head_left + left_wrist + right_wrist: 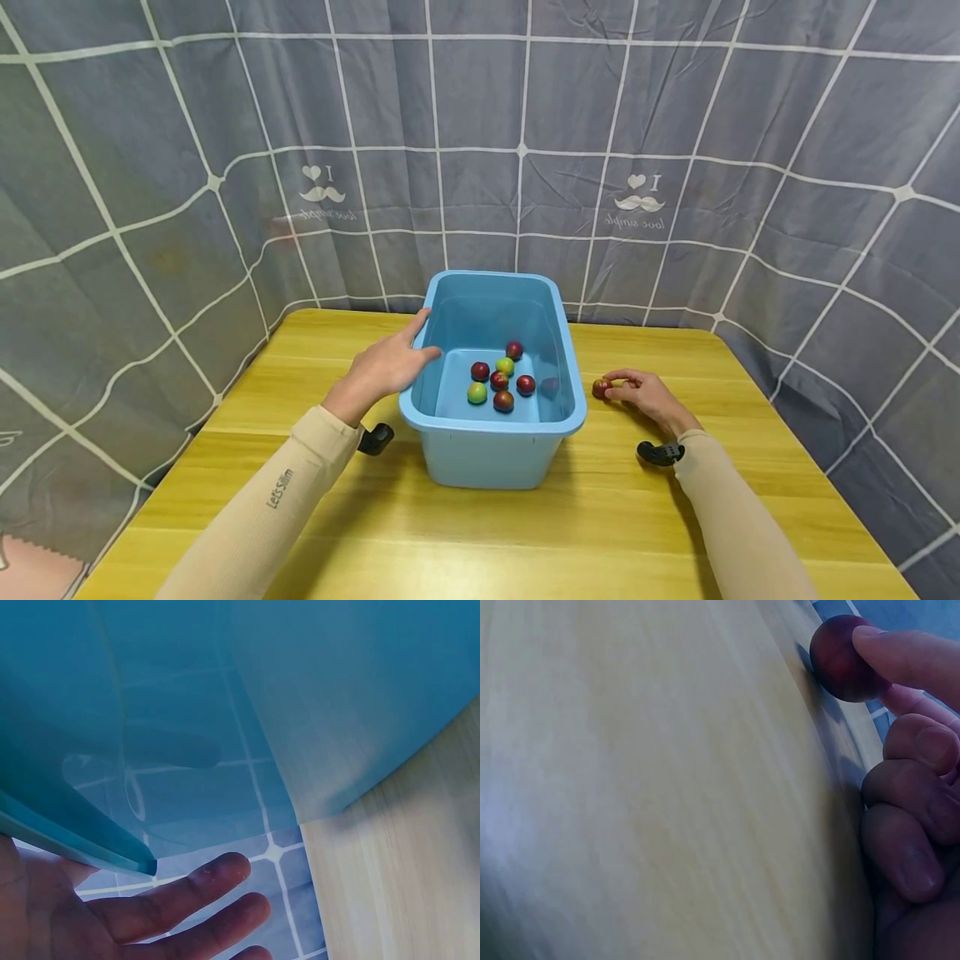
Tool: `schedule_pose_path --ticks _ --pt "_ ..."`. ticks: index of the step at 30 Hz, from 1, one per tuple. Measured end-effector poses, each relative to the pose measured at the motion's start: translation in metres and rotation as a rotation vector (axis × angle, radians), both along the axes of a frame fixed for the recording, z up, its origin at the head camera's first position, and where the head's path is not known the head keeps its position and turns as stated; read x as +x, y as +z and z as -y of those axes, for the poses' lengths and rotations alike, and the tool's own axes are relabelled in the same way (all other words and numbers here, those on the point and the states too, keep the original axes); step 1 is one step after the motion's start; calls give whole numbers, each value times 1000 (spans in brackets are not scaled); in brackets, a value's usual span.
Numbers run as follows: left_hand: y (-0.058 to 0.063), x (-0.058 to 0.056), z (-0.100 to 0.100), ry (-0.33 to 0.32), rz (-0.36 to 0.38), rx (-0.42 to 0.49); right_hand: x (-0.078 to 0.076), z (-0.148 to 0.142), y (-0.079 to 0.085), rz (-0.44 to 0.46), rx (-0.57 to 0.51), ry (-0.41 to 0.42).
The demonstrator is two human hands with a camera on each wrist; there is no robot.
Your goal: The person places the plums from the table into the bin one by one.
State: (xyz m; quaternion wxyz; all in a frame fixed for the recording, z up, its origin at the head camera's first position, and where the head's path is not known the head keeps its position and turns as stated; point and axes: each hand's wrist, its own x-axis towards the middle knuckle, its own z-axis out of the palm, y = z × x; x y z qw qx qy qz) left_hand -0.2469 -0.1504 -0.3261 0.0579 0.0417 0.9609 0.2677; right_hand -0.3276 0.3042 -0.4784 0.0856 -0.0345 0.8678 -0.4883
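A blue plastic tub (491,458) stands on the table with several dark red plums (504,402) and two green round fruits (477,392) on its floor. At the tub's left rim is my left hand (386,362), its thumb over the edge and its other fingers outside. In the left wrist view those fingers (214,877) stretch out loosely below the rim. To the right of the tub, my right hand (648,398) pinches a dark red plum (846,660) between thumb and fingertip, low over the table. The remaining fingers of that hand curl inward.
The yellow wooden table (465,550) reaches back to a grey-blue curtain (480,100) with white grid lines, which also hangs at both sides. Each wrist carries a black strap mount (660,453).
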Motion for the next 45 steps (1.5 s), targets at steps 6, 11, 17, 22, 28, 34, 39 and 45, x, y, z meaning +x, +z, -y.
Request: schedule_pose_path --ticks 6,11,17,22,28,34,39,45 --pt "-1 0 0 5 1 -9 1 0 -2 14 -38 -2" --pt "1 -2 -2 9 -8 -14 1 -3 1 47 -86 -13" --pt "0 -1 -2 10 -7 -13 1 -4 4 73 -117 8" --pt "0 -1 -1 10 -14 -10 0 -5 7 49 -108 29" --pt "0 -1 -2 15 -7 -8 -2 -7 12 33 -103 51" --pt "0 -2 -2 10 -5 -14 -3 -5 23 -22 -55 56" --pt "0 -3 -2 12 -1 -16 -5 -2 35 -30 -62 65" --pt "0 -2 -1 12 3 -14 -6 0 50 -38 -91 84"
